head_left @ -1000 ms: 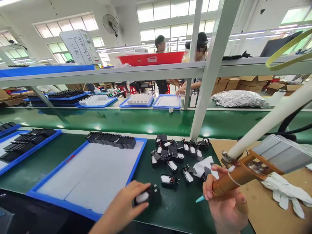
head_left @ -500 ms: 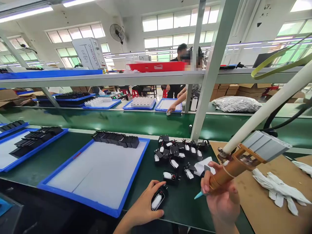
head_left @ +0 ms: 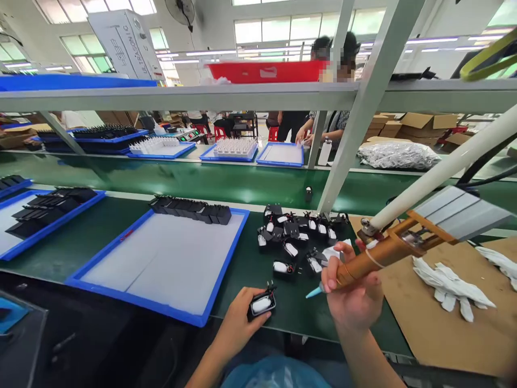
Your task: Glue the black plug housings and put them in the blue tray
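Near the bench's front edge, my left hand (head_left: 245,318) grips an open black plug housing (head_left: 262,305) with a white part inside and prongs pointing away from me. My right hand (head_left: 351,293) is wrapped round the amber barrel of a glue dispenser (head_left: 369,263). Its pale blue tapered nozzle (head_left: 314,292) points down and left, apart from the held housing. One more open plug housing (head_left: 284,267) lies just beyond my left hand. Behind it is a loose pile of similar black housings (head_left: 291,229) with white parts and wires.
A blue-rimmed tray (head_left: 204,318) on the left carries a row of black cases (head_left: 189,209) along its far side. White gloves (head_left: 448,285) lie on cardboard (head_left: 404,318) at right. A slanted metal post (head_left: 371,102) and a green conveyor belt (head_left: 226,180) stand beyond. Co-workers are across the belt.
My view has tilted downward. The held housing has turned so its prongs face away, and the dispenser's nozzle has come closer to it. A co-worker's hand has drawn back from the belt.
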Motion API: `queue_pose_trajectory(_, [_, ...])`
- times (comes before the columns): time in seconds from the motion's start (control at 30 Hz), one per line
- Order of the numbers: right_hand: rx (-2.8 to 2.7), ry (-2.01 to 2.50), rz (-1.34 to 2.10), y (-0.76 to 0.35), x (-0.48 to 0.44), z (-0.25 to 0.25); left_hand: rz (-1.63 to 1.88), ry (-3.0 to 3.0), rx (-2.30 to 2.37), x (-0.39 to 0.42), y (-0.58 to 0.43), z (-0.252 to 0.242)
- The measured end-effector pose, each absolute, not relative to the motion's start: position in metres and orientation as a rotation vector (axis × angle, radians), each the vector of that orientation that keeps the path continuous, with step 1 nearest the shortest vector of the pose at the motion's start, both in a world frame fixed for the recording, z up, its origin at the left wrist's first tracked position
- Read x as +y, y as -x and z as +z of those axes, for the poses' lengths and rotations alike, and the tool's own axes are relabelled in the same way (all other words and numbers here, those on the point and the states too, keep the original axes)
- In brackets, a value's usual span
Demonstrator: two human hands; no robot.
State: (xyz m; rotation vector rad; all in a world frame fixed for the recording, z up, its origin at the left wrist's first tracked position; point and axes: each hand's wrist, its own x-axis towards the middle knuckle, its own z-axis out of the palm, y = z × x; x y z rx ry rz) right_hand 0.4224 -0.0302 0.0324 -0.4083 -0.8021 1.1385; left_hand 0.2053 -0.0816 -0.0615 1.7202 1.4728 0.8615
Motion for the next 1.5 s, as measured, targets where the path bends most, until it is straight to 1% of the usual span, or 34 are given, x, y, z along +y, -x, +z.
queue_pose_trajectory(0.17, [-0.809,0.414,1.193,-0.400,-0.031,0.047,0.795,-1.778,1.451,-0.083,-0.215,-0.054])
queue_pose_trajectory(0.4, [-0.809,0.398,1.200,-0.385,-0.031,0.052,0.969,-1.884,1.455,-0.078,-0.224,-0.042])
queue_pose_trajectory(0.73, [-0.836,0.419,1.181,-0.387,-0.028,0.051,1.042,-1.926,1.476,-0.076,-0.231,-0.018])
queue_pose_trajectory(1.03, [-0.820,0.427,1.203,-0.388,-0.028,0.052,1.021,-1.911,1.482,-0.076,-0.233,-0.019])
queue_pose_trajectory(1.27, [-0.781,0.384,1.270,-0.384,-0.029,0.055,1.053,-1.837,1.500,-0.071,-0.240,-0.031])
queue_pose_trajectory(1.5, [-0.753,0.445,1.329,-0.381,-0.029,0.060,1.155,-1.944,1.435,-0.066,-0.253,-0.033])
